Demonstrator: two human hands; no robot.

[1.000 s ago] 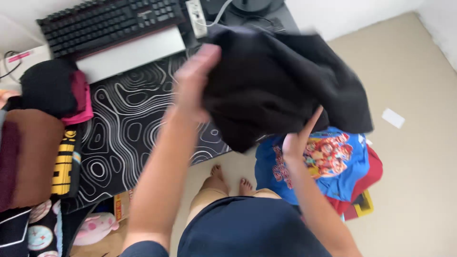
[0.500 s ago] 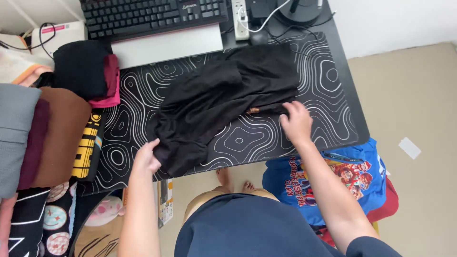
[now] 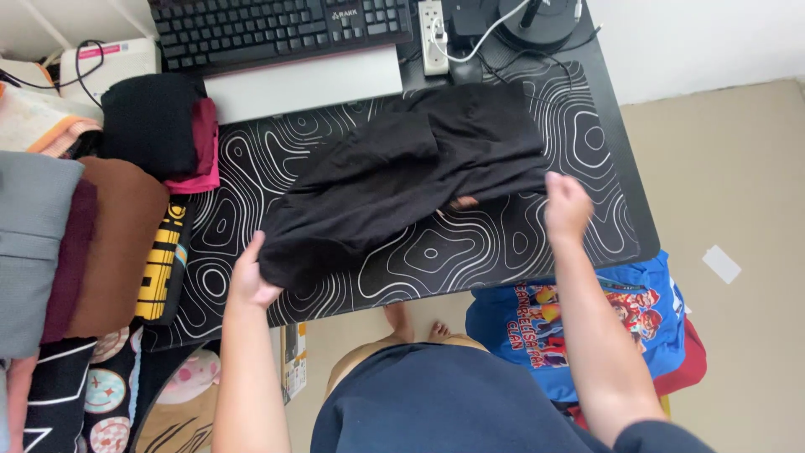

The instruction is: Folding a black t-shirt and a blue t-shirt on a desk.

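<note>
A black garment (image 3: 402, 180) lies crumpled on the black desk mat with white contour lines (image 3: 503, 252). My left hand (image 3: 250, 277) grips the garment's lower left corner near the desk's front edge. My right hand (image 3: 566, 205) pinches its right edge, fingers closed on the cloth. The garment is stretched between both hands, with folds across its middle.
A black keyboard (image 3: 277, 25) with a white wrist rest (image 3: 306, 82) sits at the back. Folded clothes (image 3: 159, 122) and a stack of grey and brown garments (image 3: 75, 243) lie at left. A blue printed shirt (image 3: 604, 323) lies on a pile on the floor at right.
The garment went from held up in the air to lying on the mat. My hands then moved apart, right hand further right, spreading the cloth.
</note>
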